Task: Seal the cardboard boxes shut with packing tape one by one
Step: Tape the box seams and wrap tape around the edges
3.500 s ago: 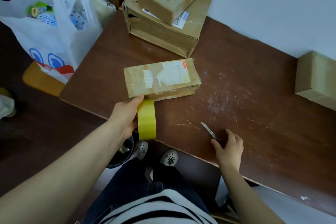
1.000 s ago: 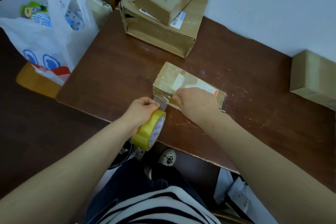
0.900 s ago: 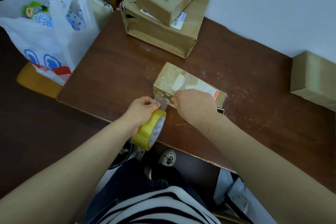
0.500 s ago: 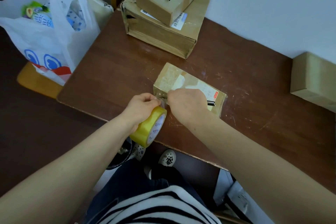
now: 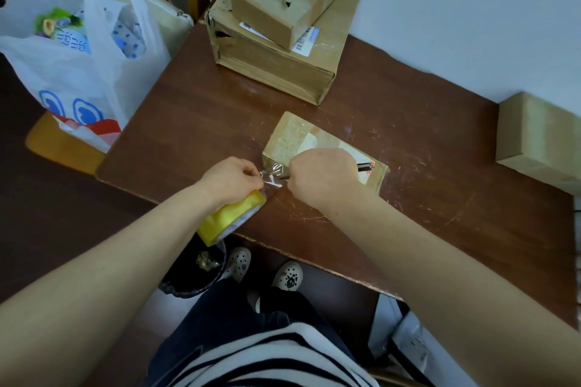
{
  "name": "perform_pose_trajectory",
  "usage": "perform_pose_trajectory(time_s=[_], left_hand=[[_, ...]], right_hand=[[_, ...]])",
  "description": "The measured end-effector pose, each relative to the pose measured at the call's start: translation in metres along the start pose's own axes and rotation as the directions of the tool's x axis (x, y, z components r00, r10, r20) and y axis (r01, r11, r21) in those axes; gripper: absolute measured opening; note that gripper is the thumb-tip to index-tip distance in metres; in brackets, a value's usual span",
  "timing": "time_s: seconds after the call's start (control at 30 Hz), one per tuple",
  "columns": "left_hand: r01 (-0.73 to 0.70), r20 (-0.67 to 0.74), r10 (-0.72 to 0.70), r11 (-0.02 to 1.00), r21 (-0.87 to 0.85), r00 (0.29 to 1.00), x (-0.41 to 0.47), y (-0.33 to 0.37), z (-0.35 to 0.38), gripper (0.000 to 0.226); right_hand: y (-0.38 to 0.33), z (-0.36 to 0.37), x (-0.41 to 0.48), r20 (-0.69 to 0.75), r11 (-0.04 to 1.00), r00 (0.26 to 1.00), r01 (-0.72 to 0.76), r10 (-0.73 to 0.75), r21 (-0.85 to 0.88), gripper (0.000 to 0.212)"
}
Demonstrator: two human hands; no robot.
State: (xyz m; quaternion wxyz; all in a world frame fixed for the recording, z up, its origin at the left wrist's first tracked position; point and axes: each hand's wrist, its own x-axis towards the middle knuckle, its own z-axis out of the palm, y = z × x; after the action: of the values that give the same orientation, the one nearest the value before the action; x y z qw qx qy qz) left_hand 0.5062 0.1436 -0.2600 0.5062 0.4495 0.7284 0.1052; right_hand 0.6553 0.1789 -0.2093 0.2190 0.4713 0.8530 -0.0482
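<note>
Severing the tape looks to be the step in hand, and the risks follow from that.

The left hand (image 5: 231,177) is curled round the yellow tape roll (image 5: 231,218). Its fingertips pinch the clear strip (image 5: 272,176), which runs to the near left corner of the box (image 5: 292,138). The right hand (image 5: 320,176) is closed round a cutter (image 5: 364,166). The cutter's black tail shows past the knuckles, and its metal tip is at the strip, just beside the left fingertips.

- **Risk one:** the blade sits close to those fingers, and a slip along the crinkled film could nick them.
- **Risk two:** the strip is puckered, so it may fold onto itself and bond poorly, or tear ragged instead of cutting clean.
- **Risk three:** neither hand plainly pins the box, so a tug could skid it on the worktop (image 5: 195,122) or peel the stuck end off the corner.

Condition of the box: small, flat, brown cardboard, lying near the front edge of the worktop and skewed to it. The top face is glossy with film and carries a pale, partly torn label, with a small red mark at the far right end. Whether the seam is fully covered cannot be told, since the right hand hides part of it.

Other cartons stand well apart: a stacked pair (image 5: 276,66) at the back and a lone carton (image 5: 537,141) at the right edge
</note>
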Motion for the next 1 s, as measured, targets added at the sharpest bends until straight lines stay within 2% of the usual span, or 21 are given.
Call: perform_pose_trajectory(time_s=[0.1, 0.23, 0.53, 0.67, 1.0], left_hand=[[0.02, 0.018, -0.019, 0.998, -0.067, 1.0, 0.0, -0.005, -0.001, 0.016], [0.039, 0.049, -0.03, 0.981, -0.192, 0.998, -0.003, -0.006, 0.001, 0.007], [0.063, 0.048, -0.051, 0.947, -0.316, 0.998, -0.009, -0.004, 0.0, 0.005], [0.075, 0.058, -0.059, 0.946, -0.315, 0.997, -0.01, -0.006, 0.002, 0.004], [0.115, 0.094, -0.093, 0.957, -0.266, 0.991, -0.003, -0.002, -0.008, 0.008]], right_hand=[[0.016, -0.004, 0.002, 0.003, 0.996, 1.0, -0.011, 0.01, 0.092, 0.032], [0.011, 0.004, -0.003, -0.046, 0.98, 0.998, 0.059, -0.051, 0.191, 0.027], [-0.002, 0.019, -0.002, -0.121, 0.995, 0.991, 0.06, -0.05, 0.08, 0.022], [-0.003, 0.022, -0.001, -0.104, 0.998, 0.993, 0.063, -0.061, 0.022, 0.013], [-0.003, 0.018, 0.004, -0.114, 0.994, 0.987, 0.112, -0.113, -0.014, 0.018]])
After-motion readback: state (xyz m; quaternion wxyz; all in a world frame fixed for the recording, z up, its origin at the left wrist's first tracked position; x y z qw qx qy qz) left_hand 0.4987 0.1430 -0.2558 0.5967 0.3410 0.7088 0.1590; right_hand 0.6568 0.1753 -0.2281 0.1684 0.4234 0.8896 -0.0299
